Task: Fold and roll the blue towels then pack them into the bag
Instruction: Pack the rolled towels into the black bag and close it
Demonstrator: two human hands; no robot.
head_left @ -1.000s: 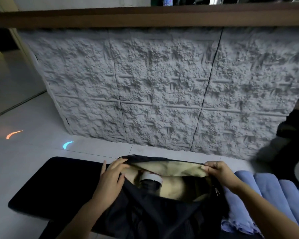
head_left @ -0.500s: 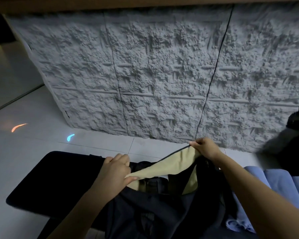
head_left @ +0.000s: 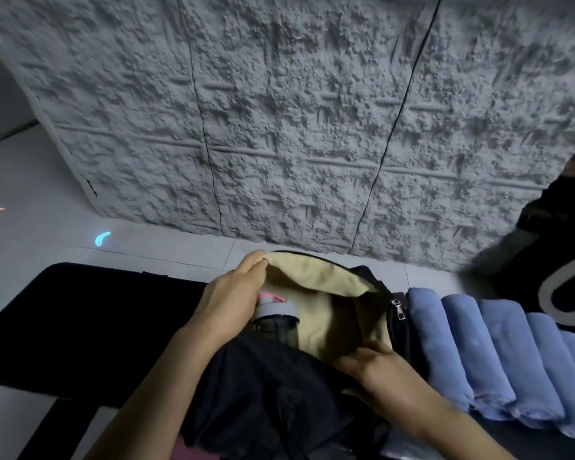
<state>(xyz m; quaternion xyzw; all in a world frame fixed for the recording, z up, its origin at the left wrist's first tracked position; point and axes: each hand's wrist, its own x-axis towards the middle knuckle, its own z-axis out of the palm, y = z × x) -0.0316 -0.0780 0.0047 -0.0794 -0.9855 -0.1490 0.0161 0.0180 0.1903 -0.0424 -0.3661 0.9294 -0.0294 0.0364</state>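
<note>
Head view: a rough grey wall panel (head_left: 296, 111) fills the space beyond both hands, rising from a pale tiled floor (head_left: 30, 240). A black mat (head_left: 80, 327) spreads out to the left of the left hand's grip and runs under the bag.

The dark bag (head_left: 279, 400) lies on the mat with its mouth pulled open, showing a tan lining (head_left: 329, 293). The left hand (head_left: 233, 300) has its fingers curled over the far left rim and holds that edge up. The right hand (head_left: 379, 370) is at the near rim, fingers lying on the lining and thumb on the dark outer cloth, pinching the rim between them.

The blue towels (head_left: 478, 343) are not in the bag. They lie rolled, side by side and touching, just to the right of the right hand's grip, the nearest roll against the bag's side. A dark, blurred object (head_left: 545, 260) sits beyond them.

Inside the bag, just below the left hand's grip and touching that hand, a dark bottle (head_left: 276, 323) stands with a grey cap and a pink tab. A metal zip pull (head_left: 399, 310) hangs on the bag's right edge, beyond the right hand's grip. A small blue glint (head_left: 102, 239) shows on the floor far left of the left hand.
</note>
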